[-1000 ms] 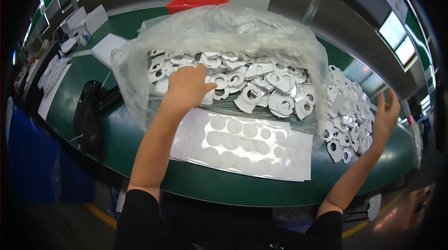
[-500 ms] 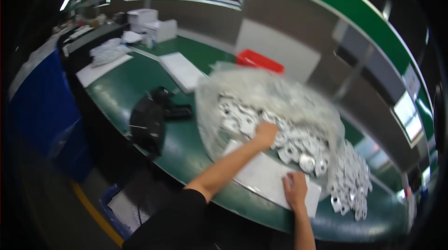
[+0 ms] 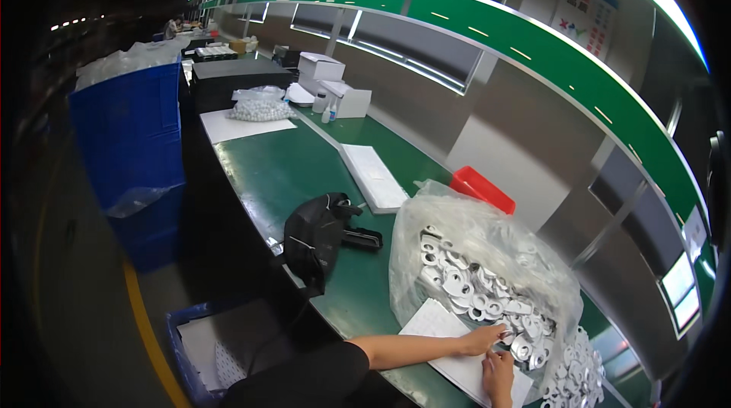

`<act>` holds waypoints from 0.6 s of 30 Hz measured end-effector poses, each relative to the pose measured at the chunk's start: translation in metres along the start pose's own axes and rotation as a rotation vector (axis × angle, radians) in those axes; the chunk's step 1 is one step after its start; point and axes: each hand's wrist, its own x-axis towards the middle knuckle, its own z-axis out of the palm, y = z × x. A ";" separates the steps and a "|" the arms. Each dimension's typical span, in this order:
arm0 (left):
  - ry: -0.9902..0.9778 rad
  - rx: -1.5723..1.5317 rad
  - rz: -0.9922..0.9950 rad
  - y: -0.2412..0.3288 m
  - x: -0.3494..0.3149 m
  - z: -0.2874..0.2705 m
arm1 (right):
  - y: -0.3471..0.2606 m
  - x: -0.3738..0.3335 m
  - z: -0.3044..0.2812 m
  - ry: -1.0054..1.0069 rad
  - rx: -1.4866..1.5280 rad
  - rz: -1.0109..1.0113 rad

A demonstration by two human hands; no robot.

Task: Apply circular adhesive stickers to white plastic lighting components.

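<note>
My left hand (image 3: 483, 339) reaches in from the left above a white sheet-like pad (image 3: 438, 322). Its fingers are pinched, with a small white ring-shaped part (image 3: 504, 335) partly showing at the tips. Just below it, close to its fingers, is my right hand (image 3: 499, 374) with fingers curled; whatever it may hold is hidden. Beyond both hands, a large clear plastic bag (image 3: 533, 256) lies spread open, full of white flat parts with round holes (image 3: 458, 283). More of these parts (image 3: 572, 371) are heaped to the right of the bag.
On the green table (image 3: 259, 172) lie a black bag (image 3: 314, 237), a black device (image 3: 361, 239) and a white flat box (image 3: 373, 177). A red bin (image 3: 483, 189) stands behind the plastic bag. Left, on the floor, are a tall blue container (image 3: 129, 134) and a blue crate (image 3: 190, 351).
The view has swung left and up, so the hands sit lower in it. My left hand has drawn back from the heap of parts to beside my right hand, over the white pad.
</note>
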 end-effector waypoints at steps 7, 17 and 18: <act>-0.039 -0.055 0.025 0.012 -0.015 -0.003 | 0.002 0.028 0.005 -0.037 -0.070 0.082; 0.113 -0.048 -0.005 0.031 -0.017 0.003 | 0.031 0.073 -0.012 -0.724 0.278 0.403; 0.138 -0.014 0.017 0.026 -0.015 0.004 | 0.033 0.077 -0.013 -0.768 0.413 0.410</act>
